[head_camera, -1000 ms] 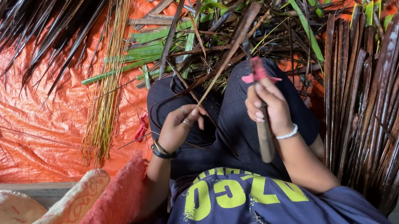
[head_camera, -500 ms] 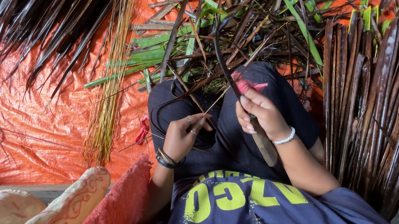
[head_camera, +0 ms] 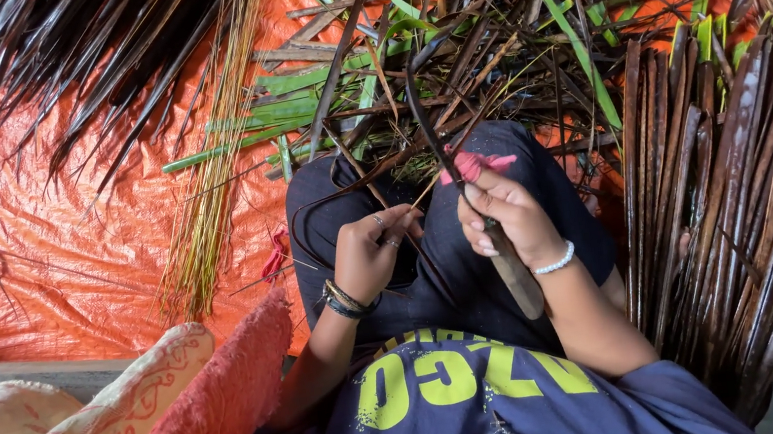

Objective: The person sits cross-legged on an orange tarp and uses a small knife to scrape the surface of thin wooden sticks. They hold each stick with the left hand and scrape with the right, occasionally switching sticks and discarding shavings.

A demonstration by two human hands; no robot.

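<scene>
A knife with a wooden handle is gripped in the right hand, fingers wrapped tight around it, the dark blade pointing up. A pink cloth strip is seen just above that fist. A thin brown leaf rib is pinched by the left hand, fingertips pressed together; the exact contact point probably sits at thumb and forefinger, but it is blurred. Both are held over the lap. Dark fronds are stacked to the right on the orange tarp.
</scene>
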